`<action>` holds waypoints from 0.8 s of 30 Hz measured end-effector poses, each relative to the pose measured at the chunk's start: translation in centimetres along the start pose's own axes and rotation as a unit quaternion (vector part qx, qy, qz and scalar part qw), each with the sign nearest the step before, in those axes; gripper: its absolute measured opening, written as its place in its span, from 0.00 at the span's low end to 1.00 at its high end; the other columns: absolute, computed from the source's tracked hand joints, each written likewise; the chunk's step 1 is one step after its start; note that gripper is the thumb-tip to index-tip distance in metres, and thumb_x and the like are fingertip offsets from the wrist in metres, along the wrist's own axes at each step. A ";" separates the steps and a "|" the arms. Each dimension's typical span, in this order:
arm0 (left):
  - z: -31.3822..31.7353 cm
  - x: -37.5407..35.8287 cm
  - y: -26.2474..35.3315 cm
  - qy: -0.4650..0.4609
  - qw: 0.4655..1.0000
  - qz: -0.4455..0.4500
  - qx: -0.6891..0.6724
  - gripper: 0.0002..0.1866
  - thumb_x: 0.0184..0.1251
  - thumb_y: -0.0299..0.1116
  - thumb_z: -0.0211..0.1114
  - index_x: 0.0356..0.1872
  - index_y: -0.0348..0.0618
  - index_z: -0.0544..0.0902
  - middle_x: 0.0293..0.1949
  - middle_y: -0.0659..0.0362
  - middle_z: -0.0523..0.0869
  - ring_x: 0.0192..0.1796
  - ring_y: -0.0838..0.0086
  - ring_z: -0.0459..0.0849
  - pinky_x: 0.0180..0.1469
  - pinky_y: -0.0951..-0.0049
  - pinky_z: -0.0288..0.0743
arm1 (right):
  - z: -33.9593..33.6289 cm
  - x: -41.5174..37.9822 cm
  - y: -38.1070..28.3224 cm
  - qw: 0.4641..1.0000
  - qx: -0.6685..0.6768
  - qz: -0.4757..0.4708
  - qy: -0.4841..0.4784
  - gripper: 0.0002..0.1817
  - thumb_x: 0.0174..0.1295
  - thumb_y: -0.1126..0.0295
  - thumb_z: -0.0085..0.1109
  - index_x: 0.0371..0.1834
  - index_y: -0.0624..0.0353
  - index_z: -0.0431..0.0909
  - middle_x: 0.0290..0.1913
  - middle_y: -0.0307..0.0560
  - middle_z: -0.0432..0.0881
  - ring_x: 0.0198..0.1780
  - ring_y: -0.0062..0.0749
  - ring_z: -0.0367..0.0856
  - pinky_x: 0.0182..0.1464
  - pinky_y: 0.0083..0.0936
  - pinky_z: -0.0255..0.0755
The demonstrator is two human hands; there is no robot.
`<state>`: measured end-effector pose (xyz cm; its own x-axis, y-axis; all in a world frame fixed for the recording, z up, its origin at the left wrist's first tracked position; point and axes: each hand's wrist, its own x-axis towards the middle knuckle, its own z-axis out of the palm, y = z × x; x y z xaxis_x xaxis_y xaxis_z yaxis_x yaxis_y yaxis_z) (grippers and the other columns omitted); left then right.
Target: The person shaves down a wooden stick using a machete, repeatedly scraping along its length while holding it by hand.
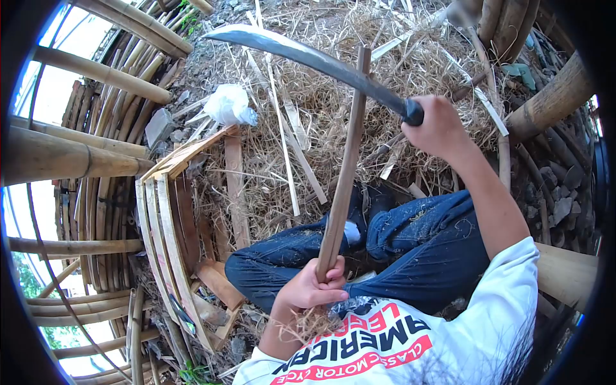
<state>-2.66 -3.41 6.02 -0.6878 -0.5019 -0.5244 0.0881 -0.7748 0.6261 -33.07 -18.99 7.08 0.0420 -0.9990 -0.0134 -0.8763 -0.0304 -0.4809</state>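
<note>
My left hand (pixel 312 287) is wrapped round the lower end of a long wooden stick (pixel 347 160), which slants up and away from my lap. My right hand (pixel 436 127) grips the dark handle of a machete (pixel 301 63) with a curved blade. The blade reaches out to the upper left and overlaps the stick near its top end in this view. Curly wood shavings (pixel 314 325) cling about my left wrist. My legs in blue jeans (pixel 423 240) are folded beneath the stick, with bits of shavings on them.
Shavings (pixel 321 122) and split strips (pixel 282 135) cover the ground ahead. A slatted wooden crate (pixel 168 237) stands at my left, a white plastic bag (pixel 230 106) beyond it. Bamboo poles (pixel 77 154) fence the left side; thick bamboo (pixel 552 96) and broken stones (pixel 564 208) lie right.
</note>
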 end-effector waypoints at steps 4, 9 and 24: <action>-0.9 0.2 -1.3 -0.036 0.999 -0.015 -0.029 0.25 0.50 0.11 0.67 0.26 0.51 0.58 0.20 0.73 0.60 0.21 0.90 0.56 0.24 0.84 0.49 | 0.6 -3.0 -1.0 0.997 -0.023 -0.073 0.007 0.07 0.51 0.66 0.63 0.30 0.57 0.81 0.25 0.48 0.83 0.29 0.39 0.85 0.39 0.37 0.82; -0.1 -1.5 -0.8 0.002 1.000 -0.024 0.015 0.25 0.50 0.11 0.68 0.26 0.50 0.59 0.20 0.72 0.60 0.22 0.90 0.57 0.24 0.84 0.51 | -0.9 -0.6 -0.8 0.997 -0.053 0.025 -0.048 0.08 0.51 0.65 0.63 0.33 0.53 0.83 0.28 0.45 0.83 0.31 0.35 0.84 0.41 0.32 0.80; -0.4 -1.6 -2.1 -0.035 0.999 -0.017 0.010 0.23 0.56 0.13 0.66 0.28 0.49 0.59 0.21 0.73 0.60 0.23 0.91 0.56 0.26 0.84 0.50 | -0.2 -1.3 -0.6 0.999 0.012 -0.011 -0.034 0.07 0.53 0.67 0.62 0.32 0.56 0.82 0.25 0.47 0.82 0.27 0.38 0.84 0.39 0.35 0.83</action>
<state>-1.40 -1.15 5.32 -0.7388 -0.4463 -0.5050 0.0487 -0.7827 0.6205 -32.71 -17.65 7.55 0.0950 -0.9936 -0.0615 -0.8631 -0.0514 -0.5024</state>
